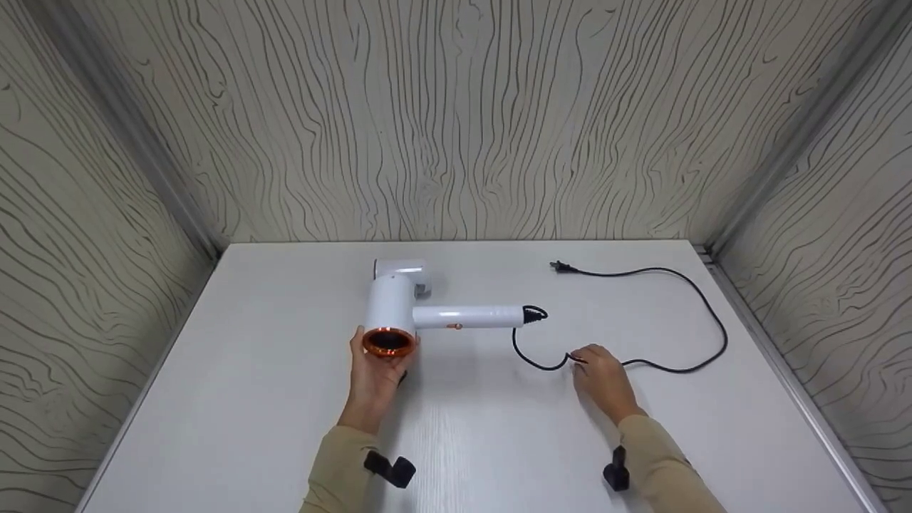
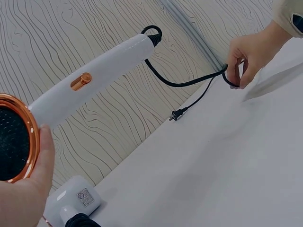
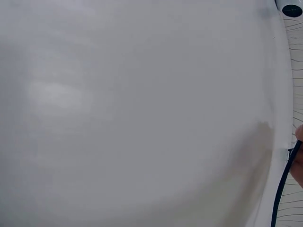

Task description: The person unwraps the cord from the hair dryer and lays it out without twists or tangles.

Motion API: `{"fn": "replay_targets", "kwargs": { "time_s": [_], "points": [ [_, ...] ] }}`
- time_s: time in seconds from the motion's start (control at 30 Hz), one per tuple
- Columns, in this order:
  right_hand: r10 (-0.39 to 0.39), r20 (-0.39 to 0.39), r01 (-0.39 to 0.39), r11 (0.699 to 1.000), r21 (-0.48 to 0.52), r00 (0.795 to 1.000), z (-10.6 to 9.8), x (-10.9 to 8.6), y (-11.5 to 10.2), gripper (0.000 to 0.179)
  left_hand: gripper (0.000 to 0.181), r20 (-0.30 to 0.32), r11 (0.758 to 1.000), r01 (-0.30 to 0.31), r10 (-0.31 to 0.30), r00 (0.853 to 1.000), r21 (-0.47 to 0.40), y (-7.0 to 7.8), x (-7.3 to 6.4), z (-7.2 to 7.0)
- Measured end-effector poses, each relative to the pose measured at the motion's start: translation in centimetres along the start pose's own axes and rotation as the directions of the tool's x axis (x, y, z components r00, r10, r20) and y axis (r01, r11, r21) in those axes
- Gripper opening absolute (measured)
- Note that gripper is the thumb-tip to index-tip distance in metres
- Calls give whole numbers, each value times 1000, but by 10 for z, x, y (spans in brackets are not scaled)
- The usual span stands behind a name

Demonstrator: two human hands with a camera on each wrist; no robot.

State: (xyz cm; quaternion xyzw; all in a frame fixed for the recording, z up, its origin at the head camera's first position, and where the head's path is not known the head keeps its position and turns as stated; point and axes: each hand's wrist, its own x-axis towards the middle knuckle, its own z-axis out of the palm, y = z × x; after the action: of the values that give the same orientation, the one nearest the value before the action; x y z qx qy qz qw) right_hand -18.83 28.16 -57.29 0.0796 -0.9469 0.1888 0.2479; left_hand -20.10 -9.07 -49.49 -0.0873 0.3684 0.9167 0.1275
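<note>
My left hand (image 1: pixel 374 381) grips a white hair dryer (image 1: pixel 467 317) by its barrel, close to the copper-coloured rim. The dryer's handle points to the right, with a copper-coloured switch (image 2: pixel 81 81) on it. In the head view, the black cord (image 1: pixel 702 299) loops from the handle's end toward my right hand (image 1: pixel 604 381). Thumb and fingers of that hand pinch the cord, as the left wrist view shows. Only fingertips (image 3: pixel 297 172) and a stretch of cord appear at the right wrist view's edge. The cord's plug (image 1: pixel 563 267) lies near the table's back edge.
Behind the dryer's barrel, a second white object (image 1: pixel 402 269) sits on the white table (image 1: pixel 249 399). The left wrist view shows its label and a black coil (image 2: pixel 81 221) beside it. Wood-grain panels (image 1: pixel 456 128) enclose the table's back and sides.
</note>
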Motion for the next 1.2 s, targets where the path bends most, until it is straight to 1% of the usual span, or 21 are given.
{"fn": "replay_targets", "kwargs": {
  "time_s": [0.1, 0.23, 0.33, 0.47, 0.63, 0.73, 0.9, 0.97, 1.03, 1.2],
  "points": [
    [1, -3, -1, 1000, 8, 1000, -4, 1, -4, 27, 63, 0, 1000, 2, -2, 1000, -10, 0, 1, 0],
    [17, 41, -19, 999, 33, 999, -12, 3, -13, 35, 65, -3, 1000, 1, -1, 1000, -5, 0, 1, 1],
    [2, 56, -4, 999, 39, 998, -16, 3, -19, 40, 67, -3, 1000, -2, 2, 1000, -5, -1, 1, 0],
    [-74, 33, 73, 996, 42, 997, -17, 3, -25, 44, 68, -10, 1000, 4, -4, 1000, -17, -1, 0, 1],
    [-160, 10, 160, 986, 50, 987, -19, 5, -34, 47, 68, -10, 1000, 10, -11, 1000, -21, -1, 0, 1],
    [-220, -23, 221, 974, 50, 975, -19, 8, -40, 47, 68, -9, 1000, 13, -13, 1000, -14, 0, -1, 2],
    [-319, -78, 323, 945, 52, 945, -19, 12, -51, 45, 68, -11, 1000, 11, -12, 1000, -7, 1, -2, 3],
    [-338, -83, 343, 938, 56, 937, -19, 13, -54, 42, 67, -11, 1000, 9, -9, 1000, -13, 1, -2, 3],
    [-346, -83, 351, 935, 58, 935, -19, 14, -57, 39, 66, -10, 1000, 7, -7, 1000, -15, 1, -2, 4],
    [-316, -60, 320, 946, 61, 947, -19, 15, -63, 32, 67, -8, 1000, 7, -7, 1000, -9, 2, -2, 3]
  ]
}}
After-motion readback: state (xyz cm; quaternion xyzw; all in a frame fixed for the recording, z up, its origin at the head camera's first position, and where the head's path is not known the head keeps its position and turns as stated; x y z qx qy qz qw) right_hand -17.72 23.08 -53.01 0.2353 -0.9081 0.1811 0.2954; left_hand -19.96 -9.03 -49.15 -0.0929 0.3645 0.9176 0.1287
